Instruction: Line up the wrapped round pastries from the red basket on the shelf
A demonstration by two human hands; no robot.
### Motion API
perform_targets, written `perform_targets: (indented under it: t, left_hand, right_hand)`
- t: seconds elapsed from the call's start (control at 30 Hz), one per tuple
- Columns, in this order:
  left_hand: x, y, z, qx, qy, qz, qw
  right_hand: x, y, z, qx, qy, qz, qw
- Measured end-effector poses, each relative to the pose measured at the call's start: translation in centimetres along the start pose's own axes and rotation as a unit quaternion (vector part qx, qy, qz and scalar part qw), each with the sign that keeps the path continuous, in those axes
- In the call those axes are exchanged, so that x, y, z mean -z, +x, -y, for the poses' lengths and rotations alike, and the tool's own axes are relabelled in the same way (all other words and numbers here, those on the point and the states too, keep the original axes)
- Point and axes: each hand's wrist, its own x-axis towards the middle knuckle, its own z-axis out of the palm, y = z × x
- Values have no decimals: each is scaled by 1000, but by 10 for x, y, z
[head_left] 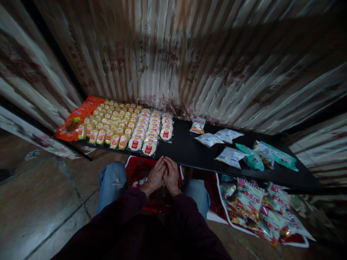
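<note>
My left hand [156, 176] and my right hand [171, 176] meet over a red basket [131, 167] between my knees. Their fingers are curled and the fingertips come together near the front edge of a black shelf [180, 144]. Whatever lies between the fingers, if anything, is hidden. Inside the basket a few wrapped pieces [139, 181] show beside my left wrist. Just beyond my hands, round white wrapped crackers [149, 146] stand in overlapping rows. To their left are many small yellow wrapped cakes [108, 136] in rows.
An orange bag [77, 117] lies at the shelf's left end. On its right half are a small upright snack bag [197, 124], several white packets [231, 156] and teal packets [249, 156]. A second basket [227, 216], full of snack bags [248, 198], stands at right. A striped curtain [173, 54] hangs behind.
</note>
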Motion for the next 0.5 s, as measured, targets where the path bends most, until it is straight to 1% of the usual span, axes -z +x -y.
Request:
perform_targets:
  t: [0.07,0.13,0.2,0.27,0.3,0.4,0.43,0.5]
  left_hand:
    - [-4,-10,3,7,0,28,1000]
    - [-11,-22,9,26,-4,60,998]
    - [-20,-34,16,75,-9,94,993]
    - [-31,-43,22,152,-10,124,981]
    - [-37,-47,24,197,-12,141,970]
    - [-49,-51,29,299,-18,197,933]
    - [-52,-50,29,323,-21,211,922]
    - [-57,-47,31,360,-38,227,904]
  right_hand:
    - [-2,-16,-1,14,-16,9,1000]
    - [-6,-32,-5,21,-31,34,999]
    - [-12,-48,-13,7,-46,63,997]
    - [-21,-61,-24,-34,-63,106,992]
    - [-26,-65,-29,-71,-78,128,986]
    - [-41,-73,-46,-197,-149,186,951]
    - [-44,-74,-51,-217,-166,204,940]
    - [-50,-73,-59,-233,-190,229,926]
